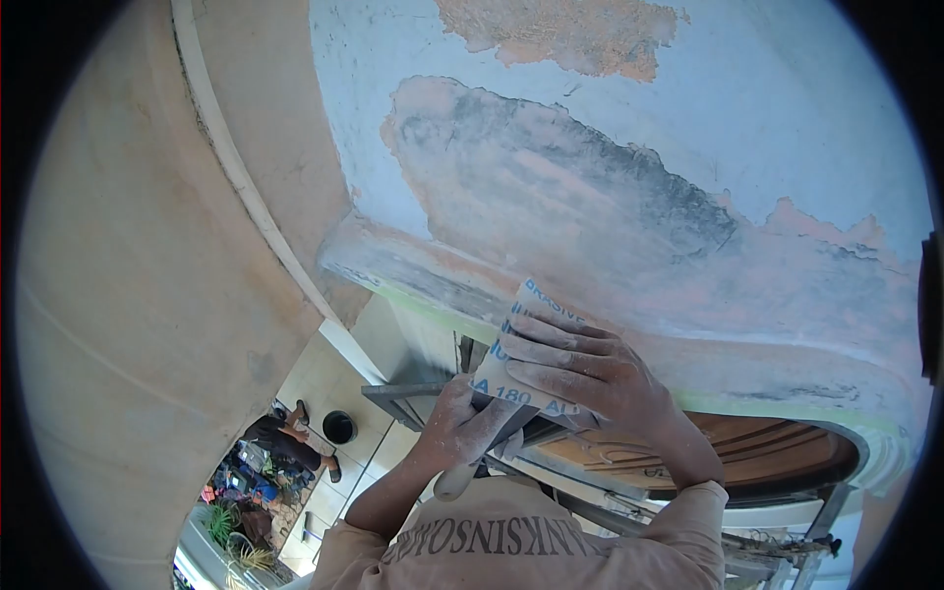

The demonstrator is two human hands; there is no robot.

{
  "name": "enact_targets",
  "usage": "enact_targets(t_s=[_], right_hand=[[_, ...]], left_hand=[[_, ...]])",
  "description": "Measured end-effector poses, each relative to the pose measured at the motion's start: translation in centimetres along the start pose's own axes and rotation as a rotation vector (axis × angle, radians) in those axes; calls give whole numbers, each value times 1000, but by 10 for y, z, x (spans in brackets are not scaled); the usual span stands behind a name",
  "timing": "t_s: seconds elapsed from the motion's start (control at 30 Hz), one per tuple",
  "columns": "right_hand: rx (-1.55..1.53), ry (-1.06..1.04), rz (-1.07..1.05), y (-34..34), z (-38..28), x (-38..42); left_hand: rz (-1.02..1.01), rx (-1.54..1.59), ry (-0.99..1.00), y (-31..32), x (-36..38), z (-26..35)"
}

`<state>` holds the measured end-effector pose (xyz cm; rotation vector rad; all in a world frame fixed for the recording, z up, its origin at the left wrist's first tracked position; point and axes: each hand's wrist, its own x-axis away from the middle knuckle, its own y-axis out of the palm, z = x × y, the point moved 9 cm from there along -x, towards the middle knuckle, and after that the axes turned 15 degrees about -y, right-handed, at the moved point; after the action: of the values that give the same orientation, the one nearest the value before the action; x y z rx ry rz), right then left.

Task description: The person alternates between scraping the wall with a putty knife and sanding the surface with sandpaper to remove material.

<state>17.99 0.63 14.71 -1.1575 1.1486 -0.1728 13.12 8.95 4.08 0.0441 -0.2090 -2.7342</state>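
Observation:
My right hand [580, 369], coated in white dust, lies with fingers spread on a sheet of sandpaper [519, 339] whose white back carries blue print with "180". It presses the sheet against the moulded ledge [413, 265] of a wall with peeling blue-white paint [551, 187]. My left hand [452, 423] is closed just below, at the sheet's lower corner. A pale handle-like end [455, 482] sticks out beneath its fist; the object itself is hidden.
A wide beige column [128, 295] fills the left. Far below, a person [285, 438] crouches on a tiled floor beside a black bucket [339, 426] and plants [231, 521]. An arched wooden door [728, 452] and metal scaffold bars [787, 546] lie under the ledge.

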Motion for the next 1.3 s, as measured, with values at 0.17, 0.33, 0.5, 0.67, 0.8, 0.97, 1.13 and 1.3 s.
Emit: enact_targets(t_s=[0.17, 0.33, 0.5, 0.67, 0.8, 0.97, 1.13, 1.3], right_hand=[[-35, -33, -21, 5, -9, 0], [-19, -30, 19, -4, 1, 5], [-85, -64, 27, 0, -9, 8], [-83, -41, 14, -1, -6, 9], [-44, -38, -16, -7, 1, 6], [-50, -78, -12, -5, -2, 7], [-39, -164, -47, 8, -20, 10], [-12, -60, -59, 3, -5, 12]], left_hand=[[-160, 200, -244, 16, -5, -8], [-80, -52, 98, 17, -4, 3], [-77, 55, 19, 21, -8, -5], [-117, 111, -197, 21, -10, -24], [1, -75, -73, 22, -12, -18], [-109, 158, 25, 30, -11, -12], [46, -279, 104, 21, -11, -10], [-10, -168, -8, 17, -11, -27]])
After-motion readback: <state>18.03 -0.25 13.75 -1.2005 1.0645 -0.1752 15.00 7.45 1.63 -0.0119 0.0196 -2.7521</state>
